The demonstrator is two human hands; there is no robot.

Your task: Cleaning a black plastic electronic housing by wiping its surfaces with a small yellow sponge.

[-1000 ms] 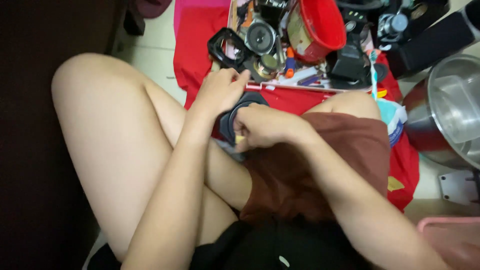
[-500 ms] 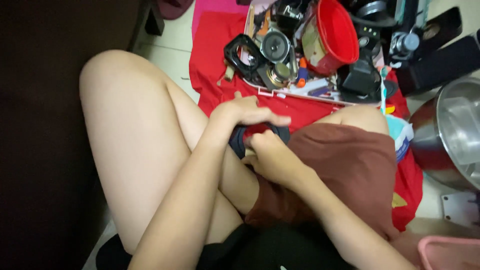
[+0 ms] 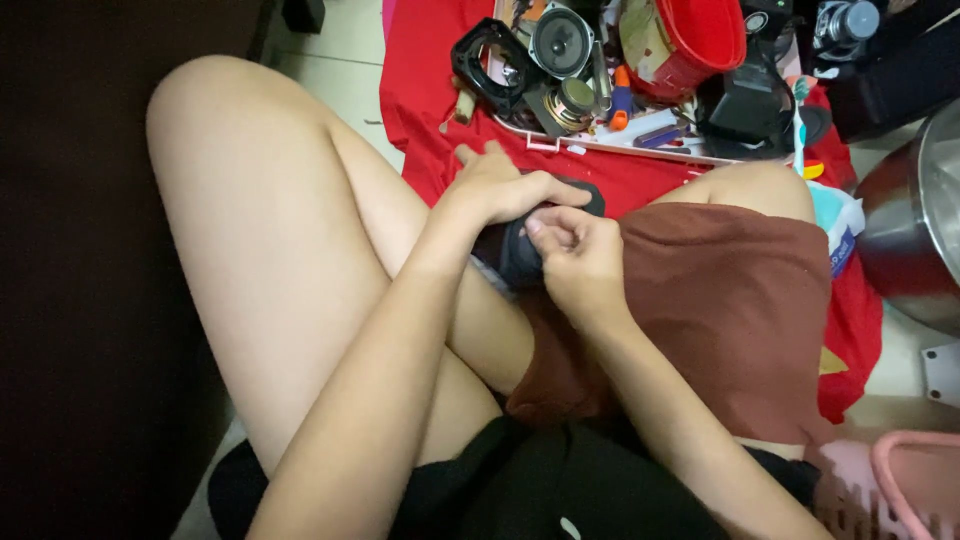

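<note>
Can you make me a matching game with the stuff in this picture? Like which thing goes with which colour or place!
Things:
1. bucket
2. round speaker
3. metal pot
4. dark round part

Places or colours:
A. shiny silver, at the right edge
B. red, at the top
C. held between the left hand and right hand
D. grey cone, lying in the tray left of the bucket

Pairs: 1-B, 2-D, 3-A, 4-C

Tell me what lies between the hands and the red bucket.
Head view: past the hands comes red cloth, then the tray edge with speaker parts and an orange-tipped tool before the bucket.
</note>
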